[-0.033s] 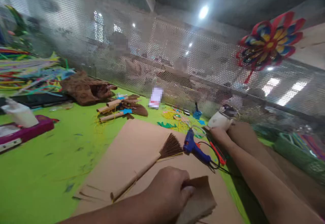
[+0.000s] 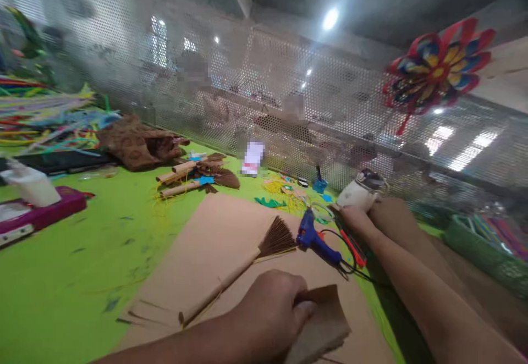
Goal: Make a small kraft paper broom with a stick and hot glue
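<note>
My left hand [image 2: 274,306] is closed on a folded piece of brown paper [image 2: 324,323], thumb on top. Beside it lies a small paper broom [image 2: 223,287] with a rolled handle and a fringed brown fan end. Large brown paper sheets [image 2: 218,224] lie under the broom and the hand. My right hand [image 2: 357,218] reaches out at the right, beside a white jar [image 2: 357,196]. Its fingers look curled together; what they hold is hidden. Between the hands is a blue glue gun [image 2: 317,240] with a black cord, next to a red-handled tool [image 2: 355,251].
Several finished paper pieces [image 2: 198,180] with blue stars lie further back. A phone [image 2: 253,158] leans on the mesh partition [image 2: 272,78]. At left are a purple box [image 2: 61,210], a white bottle [image 2: 35,185] and a brown bag-like object [image 2: 136,144]. A green basket [image 2: 482,248] stands right.
</note>
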Demonstrator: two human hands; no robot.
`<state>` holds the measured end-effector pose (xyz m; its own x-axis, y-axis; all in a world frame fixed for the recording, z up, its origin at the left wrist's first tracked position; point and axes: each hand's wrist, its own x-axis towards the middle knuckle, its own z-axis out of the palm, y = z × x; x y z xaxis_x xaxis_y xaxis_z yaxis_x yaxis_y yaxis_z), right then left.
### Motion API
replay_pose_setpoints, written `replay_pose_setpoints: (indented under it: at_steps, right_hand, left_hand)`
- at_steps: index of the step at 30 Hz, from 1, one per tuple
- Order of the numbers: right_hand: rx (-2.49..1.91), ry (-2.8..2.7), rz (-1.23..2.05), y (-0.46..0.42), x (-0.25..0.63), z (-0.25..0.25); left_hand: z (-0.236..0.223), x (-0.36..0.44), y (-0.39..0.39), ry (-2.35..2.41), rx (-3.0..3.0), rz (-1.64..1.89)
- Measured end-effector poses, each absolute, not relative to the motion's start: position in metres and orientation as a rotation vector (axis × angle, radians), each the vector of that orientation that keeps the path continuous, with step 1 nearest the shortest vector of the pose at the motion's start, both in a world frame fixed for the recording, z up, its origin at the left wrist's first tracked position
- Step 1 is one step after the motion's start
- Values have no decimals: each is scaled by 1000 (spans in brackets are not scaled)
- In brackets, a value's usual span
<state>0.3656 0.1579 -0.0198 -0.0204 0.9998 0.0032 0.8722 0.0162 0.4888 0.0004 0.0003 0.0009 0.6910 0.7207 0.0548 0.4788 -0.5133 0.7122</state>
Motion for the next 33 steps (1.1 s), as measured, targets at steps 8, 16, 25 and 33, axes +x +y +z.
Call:
replay_pose_setpoints:
  at_steps: [8,16,25,33]
  right_hand:
    - [2003,1937,551,159,361,-22]
    - [2124,1995,419,149,356,-6]
    - [2480,2054,536,88,353,93]
    - [2714,2934,-596,-1,199,84]
  left_hand:
    - [5,0,-1,892,2220,467]
    - [-6,0,2,875,2234,514]
    - [-6,0,7,786,2114,702]
    - [-11,8,23,772,1405,1012]
